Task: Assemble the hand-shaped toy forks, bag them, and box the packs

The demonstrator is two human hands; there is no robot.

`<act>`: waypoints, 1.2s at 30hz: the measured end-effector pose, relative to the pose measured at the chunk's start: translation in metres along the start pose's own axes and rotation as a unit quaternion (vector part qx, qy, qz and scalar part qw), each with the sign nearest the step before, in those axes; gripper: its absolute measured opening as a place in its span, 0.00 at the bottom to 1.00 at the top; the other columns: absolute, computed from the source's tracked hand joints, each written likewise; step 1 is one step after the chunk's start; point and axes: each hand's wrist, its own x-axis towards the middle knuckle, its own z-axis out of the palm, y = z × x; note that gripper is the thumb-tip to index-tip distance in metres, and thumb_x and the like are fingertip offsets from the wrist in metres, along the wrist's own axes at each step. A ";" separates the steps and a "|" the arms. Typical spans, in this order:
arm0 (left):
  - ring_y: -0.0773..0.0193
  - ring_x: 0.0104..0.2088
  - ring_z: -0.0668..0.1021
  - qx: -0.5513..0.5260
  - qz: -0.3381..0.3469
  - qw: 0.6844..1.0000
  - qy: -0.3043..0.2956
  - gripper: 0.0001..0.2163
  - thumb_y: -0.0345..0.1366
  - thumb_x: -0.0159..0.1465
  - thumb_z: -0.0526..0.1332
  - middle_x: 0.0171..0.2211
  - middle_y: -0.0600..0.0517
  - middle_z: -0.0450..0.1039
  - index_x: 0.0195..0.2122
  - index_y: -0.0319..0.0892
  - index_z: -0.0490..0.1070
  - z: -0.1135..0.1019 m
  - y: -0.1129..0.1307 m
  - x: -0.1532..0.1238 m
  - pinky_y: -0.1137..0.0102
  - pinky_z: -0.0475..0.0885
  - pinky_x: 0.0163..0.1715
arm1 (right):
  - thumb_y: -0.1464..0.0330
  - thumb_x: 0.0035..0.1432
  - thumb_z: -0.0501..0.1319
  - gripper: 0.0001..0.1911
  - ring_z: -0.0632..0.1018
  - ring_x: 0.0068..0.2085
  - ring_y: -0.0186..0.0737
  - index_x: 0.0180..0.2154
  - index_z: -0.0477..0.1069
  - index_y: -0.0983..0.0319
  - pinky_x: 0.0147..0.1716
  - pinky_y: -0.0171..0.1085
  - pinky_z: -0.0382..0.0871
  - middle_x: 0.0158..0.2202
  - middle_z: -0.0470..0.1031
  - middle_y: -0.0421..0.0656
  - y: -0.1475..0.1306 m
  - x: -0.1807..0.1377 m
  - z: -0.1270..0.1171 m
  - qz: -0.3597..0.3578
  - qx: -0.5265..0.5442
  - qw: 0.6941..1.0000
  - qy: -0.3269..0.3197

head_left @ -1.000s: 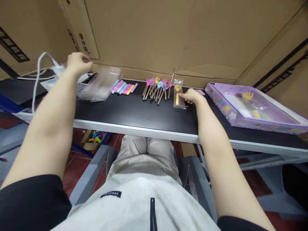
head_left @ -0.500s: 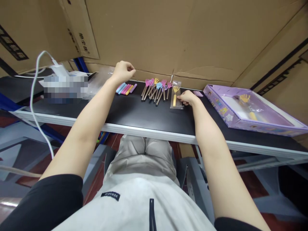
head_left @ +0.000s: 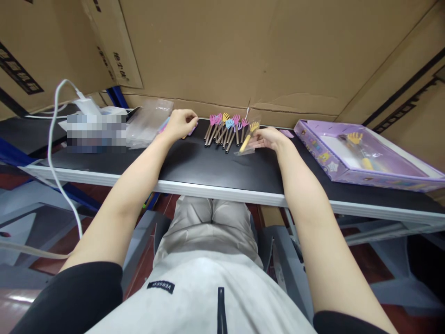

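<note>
My right hand [head_left: 267, 138] holds a clear plastic bag with a yellow back scratcher [head_left: 247, 138] inside, tilted just above the black tabletop. The fingers lie along the bag's right side. My left hand [head_left: 182, 124] is over the coloured handles [head_left: 192, 130], its fingers curled towards the thumb; whether anything is between them I cannot make out. Most of those handles are hidden behind that hand. Between my hands lies a bunch of back scratchers [head_left: 225, 131] with metal shafts and pink, yellow, blue and purple claw heads.
A purple open box [head_left: 333, 172] stands at the right with a bagged yellow back scratcher [head_left: 361, 153] in it. Clear plastic bags [head_left: 148, 123] lie left of my left hand, beside a white charger and cable [head_left: 55, 139]. Cardboard [head_left: 278, 55] walls the back.
The bagged yellow scratcher has gone from lying flat to tilted in my right hand, and has shifted left. My left hand has come down over the coloured handles.
</note>
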 end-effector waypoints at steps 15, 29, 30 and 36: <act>0.52 0.46 0.84 -0.014 0.059 0.997 -0.054 0.19 0.44 0.73 0.60 0.45 0.44 0.85 0.60 0.40 0.76 0.029 0.030 -0.014 0.61 0.76 0.53 | 0.82 0.69 0.59 0.10 0.83 0.28 0.34 0.38 0.70 0.62 0.40 0.36 0.86 0.26 0.78 0.40 -0.011 -0.021 0.062 -0.091 0.194 0.976 -0.030; 0.55 0.38 0.81 -0.055 0.070 0.985 -0.149 0.22 0.36 0.62 0.63 0.37 0.51 0.80 0.58 0.44 0.71 0.041 0.014 -0.009 0.65 0.74 0.42 | 0.82 0.69 0.58 0.09 0.85 0.32 0.35 0.44 0.72 0.65 0.40 0.32 0.84 0.29 0.80 0.42 -0.001 -0.033 0.091 -0.018 0.268 0.958 -0.102; 0.55 0.38 0.81 -0.061 0.066 0.984 -0.155 0.22 0.37 0.61 0.64 0.36 0.52 0.80 0.57 0.44 0.71 0.039 0.012 -0.009 0.65 0.73 0.42 | 0.81 0.68 0.59 0.09 0.85 0.32 0.35 0.44 0.72 0.64 0.41 0.34 0.85 0.30 0.79 0.41 -0.001 -0.029 0.088 -0.021 0.273 0.958 -0.084; 0.57 0.35 0.79 -0.050 0.055 0.980 -0.182 0.20 0.39 0.60 0.65 0.33 0.53 0.79 0.54 0.44 0.74 0.027 0.006 -0.007 0.66 0.73 0.40 | 0.74 0.67 0.64 0.04 0.83 0.36 0.36 0.41 0.70 0.60 0.50 0.40 0.84 0.34 0.79 0.41 0.000 -0.005 0.065 -0.035 0.270 0.962 -0.014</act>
